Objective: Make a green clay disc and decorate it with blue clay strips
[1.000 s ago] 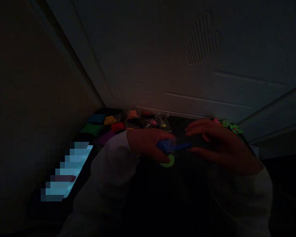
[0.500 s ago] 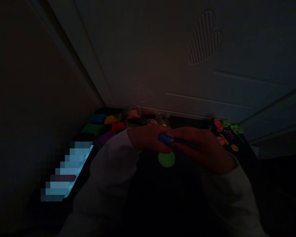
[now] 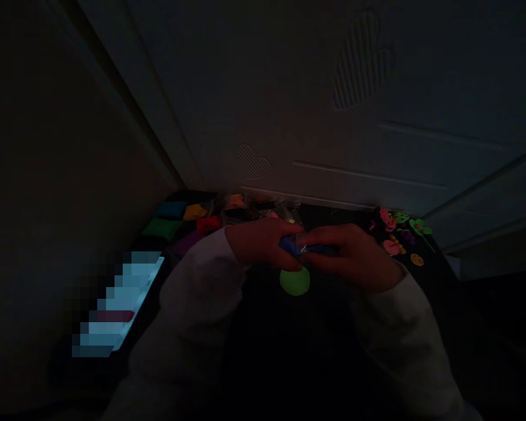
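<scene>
My left hand [image 3: 267,242] is closed on the left end of a small clear bag of blue modelling clay [image 3: 291,245]. My right hand [image 3: 355,251] pinches the right part of the same bag, so blue shows on both sides of its fingertips. Shiny plastic glints between the two hands. Just below them, a flat round piece of light green clay [image 3: 295,280] lies on the dark tabletop [image 3: 289,339]. The scene is very dim, and my fingers partly hide the bag.
Bags of coloured clay, among them a green one [image 3: 162,229] and a red one [image 3: 208,224], lie at the back left. A lit, pixelated screen [image 3: 123,304] is at left. Small clay flowers [image 3: 421,226] and a round yellow piece [image 3: 417,259] sit at right. A pale panel [image 3: 289,117] rises behind.
My right hand, earlier apart with fingers spread, has moved left and closed on the bag of blue clay. More of the green disc and the flowers shows now.
</scene>
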Motion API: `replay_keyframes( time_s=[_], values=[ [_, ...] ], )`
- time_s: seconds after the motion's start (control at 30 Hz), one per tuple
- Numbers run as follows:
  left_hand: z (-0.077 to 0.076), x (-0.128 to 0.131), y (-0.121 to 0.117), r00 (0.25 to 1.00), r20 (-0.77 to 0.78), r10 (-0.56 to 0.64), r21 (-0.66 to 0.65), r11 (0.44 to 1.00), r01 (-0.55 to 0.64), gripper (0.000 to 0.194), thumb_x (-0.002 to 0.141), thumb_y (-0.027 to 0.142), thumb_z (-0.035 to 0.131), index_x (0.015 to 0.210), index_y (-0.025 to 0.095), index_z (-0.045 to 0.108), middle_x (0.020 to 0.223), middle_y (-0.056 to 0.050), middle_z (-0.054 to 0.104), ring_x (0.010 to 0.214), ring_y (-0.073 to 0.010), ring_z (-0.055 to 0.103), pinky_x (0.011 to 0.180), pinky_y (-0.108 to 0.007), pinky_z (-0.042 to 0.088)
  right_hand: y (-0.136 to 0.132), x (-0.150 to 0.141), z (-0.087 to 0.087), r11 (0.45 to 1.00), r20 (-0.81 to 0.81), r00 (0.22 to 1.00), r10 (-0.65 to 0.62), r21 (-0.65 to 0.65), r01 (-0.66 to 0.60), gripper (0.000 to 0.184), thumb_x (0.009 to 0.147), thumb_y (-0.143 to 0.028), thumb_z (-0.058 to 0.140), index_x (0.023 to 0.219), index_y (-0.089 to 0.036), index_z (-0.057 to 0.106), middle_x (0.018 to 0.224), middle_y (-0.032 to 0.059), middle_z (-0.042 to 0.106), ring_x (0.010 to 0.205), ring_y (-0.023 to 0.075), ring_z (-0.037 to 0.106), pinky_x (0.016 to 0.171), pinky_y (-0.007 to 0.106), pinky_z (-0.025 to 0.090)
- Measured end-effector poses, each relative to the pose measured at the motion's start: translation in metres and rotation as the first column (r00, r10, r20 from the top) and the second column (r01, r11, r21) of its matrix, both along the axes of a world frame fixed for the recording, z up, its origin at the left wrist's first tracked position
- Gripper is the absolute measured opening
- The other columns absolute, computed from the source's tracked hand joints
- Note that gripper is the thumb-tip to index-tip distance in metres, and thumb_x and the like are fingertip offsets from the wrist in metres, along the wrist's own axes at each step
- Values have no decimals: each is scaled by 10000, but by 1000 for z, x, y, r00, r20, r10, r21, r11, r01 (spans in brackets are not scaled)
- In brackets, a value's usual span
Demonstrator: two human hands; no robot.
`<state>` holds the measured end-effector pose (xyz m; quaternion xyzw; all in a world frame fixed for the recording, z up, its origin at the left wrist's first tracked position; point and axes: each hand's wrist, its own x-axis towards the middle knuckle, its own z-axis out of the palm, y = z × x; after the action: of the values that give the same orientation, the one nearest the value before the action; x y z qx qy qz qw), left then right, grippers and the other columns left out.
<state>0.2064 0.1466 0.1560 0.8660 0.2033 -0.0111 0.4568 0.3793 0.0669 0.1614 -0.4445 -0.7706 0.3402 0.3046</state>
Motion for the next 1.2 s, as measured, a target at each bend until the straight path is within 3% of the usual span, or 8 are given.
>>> replay_keyframes(
  time_s=[0.13, 0.3, 0.43, 0.57, 0.67, 0.73, 1.0, 1.2],
  values=[
    [4, 2, -6, 999, 5, -45, -15, 999, 45, 322, 639, 319, 614, 883, 118, 554, 750, -9, 579, 636, -115, 521, 564, -214, 377, 5, 4, -5, 973, -149, 988, 47, -217, -79, 195, 702, -261, 616, 878, -194, 665, 870, 2, 678, 779, 125, 616, 722, 251, 478],
    [6, 2, -9, 994, -19, -110, -33, 993, 109, 336, 644, 285, 604, 937, 133, 540, 802, -11, 581, 673, -114, 523, 583, -205, 388, 8, 13, -4, 888, -329, 942, 59, -414, -200, 119, 678, -242, 646, 781, -188, 671, 622, -35, 625, 509, 53, 534, 507, 176, 438],
    [4, -5, -2, 996, -68, -58, 42, 997, 61, 324, 667, 328, 588, 924, 141, 525, 774, -5, 559, 652, -111, 508, 566, -203, 373, 2, 31, 0, 925, -494, 869, -32, -343, -161, 105, 682, -283, 643, 761, -215, 648, 572, -44, 559, 451, 42, 473, 413, 159, 366],
    [2, -9, 4, 997, -70, 15, 105, 994, -8, 329, 676, 398, 581, 876, 142, 530, 748, -3, 553, 652, -117, 508, 577, -211, 361, -3, 48, 2, 977, -594, 787, -165, -207, 49, 185, 701, -393, 600, 812, -246, 611, 661, -31, 565, 502, 63, 482, 464, 201, 399],
    [2, -7, 5, 997, -54, 56, 190, 981, -44, 332, 688, 401, 568, 897, 145, 537, 786, -10, 561, 680, -126, 510, 608, -224, 354, 1, 41, 3, 945, -408, 856, -319, -205, 255, 171, 727, -353, 584, 824, -214, 601, 709, -12, 573, 569, 78, 508, 513, 215, 414],
    [2, -5, 4, 997, -45, 57, 213, 976, -46, 345, 695, 399, 559, 925, 144, 534, 802, -13, 563, 685, -128, 510, 619, -230, 351, 5, 30, 3, 942, -226, 917, -330, -136, 306, 173, 717, -330, 602, 819, -190, 604, 740, 1, 583, 628, 89, 525, 560, 216, 424],
    [1, -3, 4, 997, 9, 72, 222, 972, -72, 348, 687, 383, 566, 929, 137, 526, 849, -24, 555, 736, -141, 516, 643, -233, 354, 4, 9, 5, 977, 45, 976, -213, 36, 211, 175, 761, -322, 549, 860, -194, 616, 835, 5, 632, 768, 123, 573, 685, 249, 437],
    [1, 2, 1, 996, -42, 80, 274, 959, -66, 351, 686, 372, 557, 943, 134, 533, 857, -34, 575, 737, -147, 528, 667, -247, 362, 5, 5, 1, 994, 105, 991, -87, 82, 79, 163, 754, -283, 561, 871, -201, 640, 829, 3, 639, 756, 111, 571, 697, 245, 427]
  ],
)
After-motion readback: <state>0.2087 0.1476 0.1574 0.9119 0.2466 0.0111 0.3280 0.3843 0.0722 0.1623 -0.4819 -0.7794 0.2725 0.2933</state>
